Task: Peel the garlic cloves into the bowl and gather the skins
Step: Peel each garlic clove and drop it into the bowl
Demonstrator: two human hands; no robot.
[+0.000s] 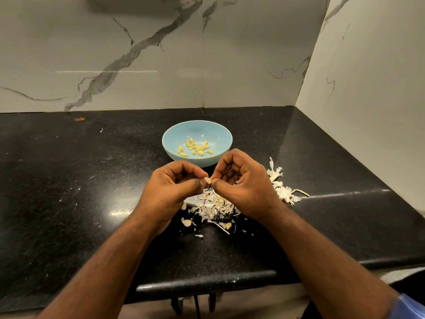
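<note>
A pale blue bowl (169,137) stands on the black counter and holds several peeled yellowish garlic cloves (195,147). Just in front of it, my left hand (170,187) and my right hand (243,183) meet above the counter. Both pinch one small garlic clove (207,180) between thumbs and fingertips. Under my hands lies a heap of white papery skins (212,207). A second clump of skins (279,185) with a thin dry stalk lies to the right of my right hand.
The black speckled counter (92,203) runs to marble walls at the back and right. Small skin flakes are scattered near the heap and to the left. A small orange scrap (80,119) sits at the back left. The counter's front edge is close to me.
</note>
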